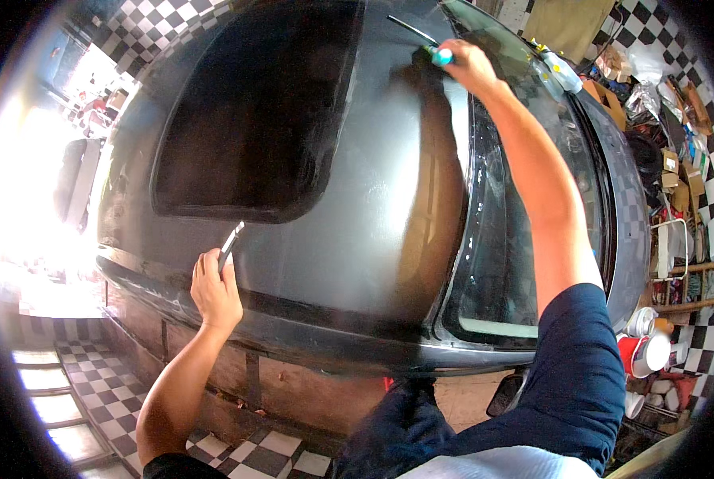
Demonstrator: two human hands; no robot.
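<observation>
1. The car roof (373, 199) fills the middle of the view, in front of the person; it is dark grey, with a broad pale sheen and a brownish reflection near the windshield (504, 239).
2. Set into the roof is a large black panel (249, 120) with rounded corners; pale smudges run along its border.
3. The left hand (216, 294) is wrapped around a slim cutter (227, 244), dark-bodied with a silvery tip, pointing at the panel's near edge; whether the tip touches cannot be told.
4. The right hand (472, 68), reaching over the roof by the windshield, grips the turquoise-green handle of a squeegee (413, 30) with a long, thin dark bar.
5. Markings: a small pale label (671, 164) sits on a cardboard box at right, its print too small to read; likewise any lettering on the red-and-white container (642, 355).
</observation>
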